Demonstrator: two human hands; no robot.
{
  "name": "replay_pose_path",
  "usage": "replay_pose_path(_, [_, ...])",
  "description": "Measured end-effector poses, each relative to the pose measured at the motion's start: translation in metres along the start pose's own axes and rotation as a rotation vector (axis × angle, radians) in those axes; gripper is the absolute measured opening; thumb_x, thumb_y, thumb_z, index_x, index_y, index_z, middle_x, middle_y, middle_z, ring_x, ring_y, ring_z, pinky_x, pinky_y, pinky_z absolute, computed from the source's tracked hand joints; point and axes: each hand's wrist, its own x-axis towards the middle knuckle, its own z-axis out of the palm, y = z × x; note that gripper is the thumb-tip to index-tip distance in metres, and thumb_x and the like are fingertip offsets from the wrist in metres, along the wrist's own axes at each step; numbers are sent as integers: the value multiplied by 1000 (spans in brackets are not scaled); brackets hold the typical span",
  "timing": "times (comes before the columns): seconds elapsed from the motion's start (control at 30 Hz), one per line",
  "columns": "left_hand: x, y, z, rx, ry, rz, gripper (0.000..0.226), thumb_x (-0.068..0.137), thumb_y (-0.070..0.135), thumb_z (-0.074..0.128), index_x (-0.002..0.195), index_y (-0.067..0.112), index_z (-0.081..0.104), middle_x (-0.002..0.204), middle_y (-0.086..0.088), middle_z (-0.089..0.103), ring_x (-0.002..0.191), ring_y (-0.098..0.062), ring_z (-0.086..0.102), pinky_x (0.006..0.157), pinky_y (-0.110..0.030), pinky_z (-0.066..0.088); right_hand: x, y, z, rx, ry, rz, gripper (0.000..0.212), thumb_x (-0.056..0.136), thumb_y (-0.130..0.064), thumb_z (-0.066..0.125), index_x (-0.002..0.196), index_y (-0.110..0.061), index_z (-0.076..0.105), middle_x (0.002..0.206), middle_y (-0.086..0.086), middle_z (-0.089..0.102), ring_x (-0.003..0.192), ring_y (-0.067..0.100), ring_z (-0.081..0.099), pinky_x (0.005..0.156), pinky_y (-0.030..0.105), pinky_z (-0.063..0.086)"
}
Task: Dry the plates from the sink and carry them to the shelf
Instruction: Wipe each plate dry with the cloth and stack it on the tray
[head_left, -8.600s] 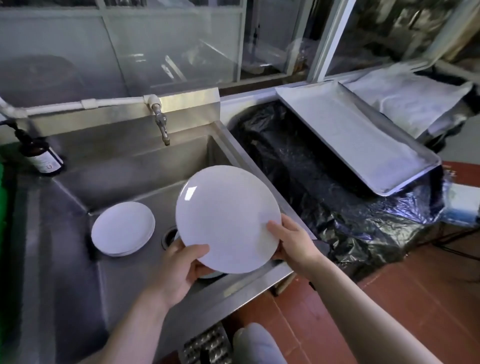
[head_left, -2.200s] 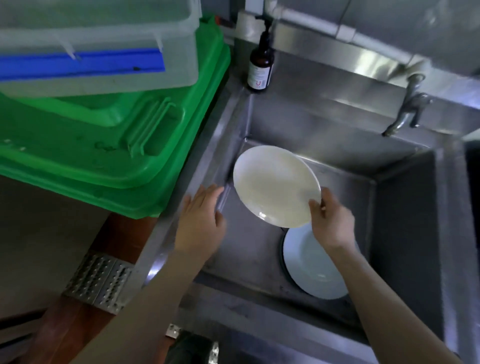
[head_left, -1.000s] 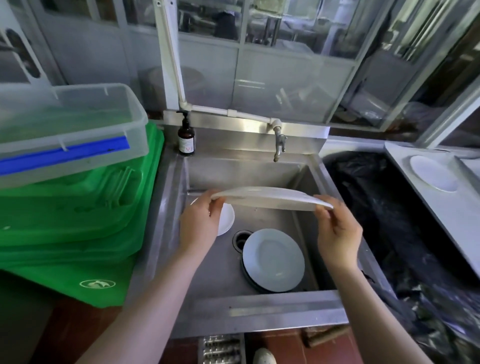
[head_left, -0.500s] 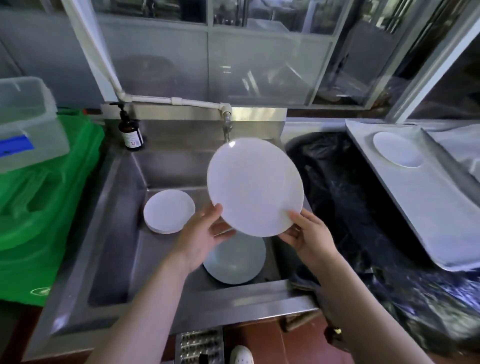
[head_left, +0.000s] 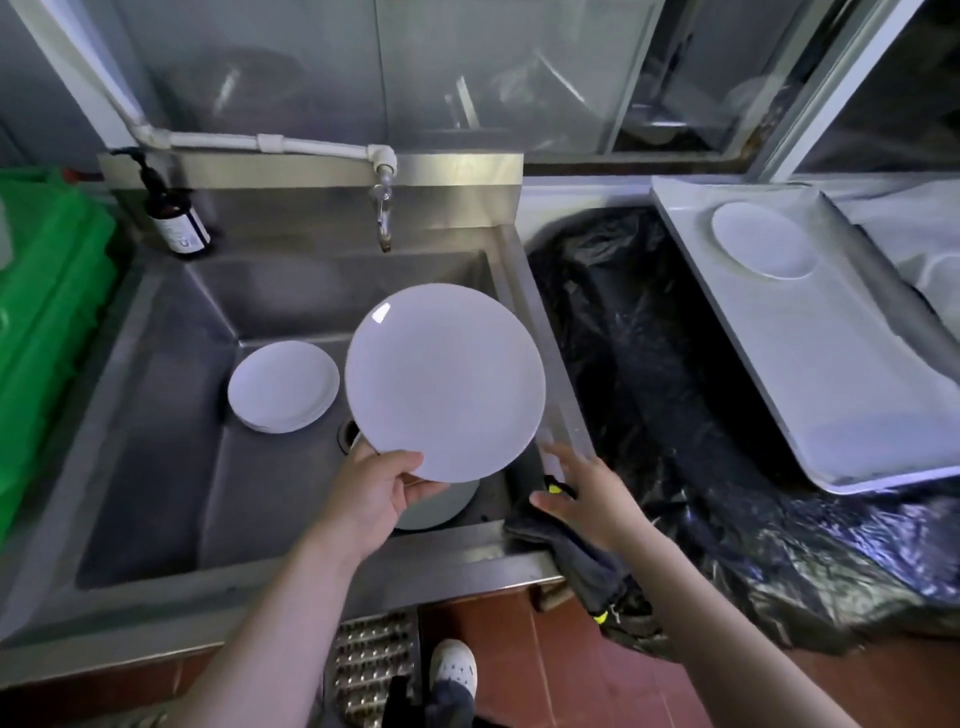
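White plate (head_left: 445, 382) gripped by left hand (head_left: 375, 496), right hand (head_left: 587, 496) apart, open

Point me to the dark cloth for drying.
The dark cloth hangs over the sink's front right corner, under the open right hand, beside the black plastic sheeting.

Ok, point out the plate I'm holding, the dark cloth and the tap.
held plate (head_left: 447, 382), head view, centre of its face
dark cloth (head_left: 587, 564), head view, fold over the sink's corner
tap (head_left: 383, 215), head view, spout
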Motion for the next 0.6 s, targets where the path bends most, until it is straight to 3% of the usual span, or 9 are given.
replay_pose_path(0.07, [0, -3, 1, 4, 28, 1, 48, 87, -16, 43, 118, 18, 56, 110, -3, 70, 91, -25, 70, 59, -34, 58, -9, 14, 20, -183, -141, -16, 78, 72, -48, 73, 141, -44, 37, 138, 4, 42, 128, 25, 40, 104, 32, 37])
replay_pose_path(0.17, [-1, -3, 0, 11, 60, 8, 48, 88, -17, 41, 119, 18, 54, 112, -4, 69, 94, -26, 67, 59, -33, 58, -16, 26, 42, -320, -81, -52, 62, 79, -32, 65, 135, -48, 45, 143, -1, 36, 129, 27, 35, 107, 35, 34])
replay_pose_path(0.27, [-2, 3, -4, 39, 48, 31, 47, 89, -17, 41, 115, 19, 57, 106, -1, 72, 92, -23, 69, 60, -32, 58, -16, 25, 44, -198, 63, -65, 46, 86, -17, 59, 126, -38, 59, 141, -4, 46, 126, 24, 43, 104, 29, 36])
replay_pose_path(0.43, [-2, 22, -17, 188, 12, 154, 55, 84, -12, 51, 104, 37, 66, 108, 7, 72, 101, -21, 68, 71, -36, 59, -20, -1, 21, 92, 363, -98, 39, 77, -4, 69, 112, -23, 71, 122, -3, 61, 111, 16, 59, 90, 16, 40])
replay_pose_path(0.53, [-4, 41, -25, 285, 12, 262, 57, 78, -5, 50, 110, 40, 65, 117, 6, 69, 108, -21, 65, 74, -38, 59, -19, -37, 6, 212, 519, -155, 36, 80, 0, 69, 111, -20, 72, 118, -8, 57, 106, 1, 50, 88, -6, 25])
replay_pose_path(0.6, [-7, 55, -30, 373, -7, 343, 59, 74, 1, 47, 115, 42, 62, 120, 8, 67, 111, -18, 64, 75, -38, 58, -16, -63, -3, 273, 565, -189, 35, 83, -1, 67, 113, -19, 71, 120, -11, 52, 107, -6, 44, 88, -8, 23])
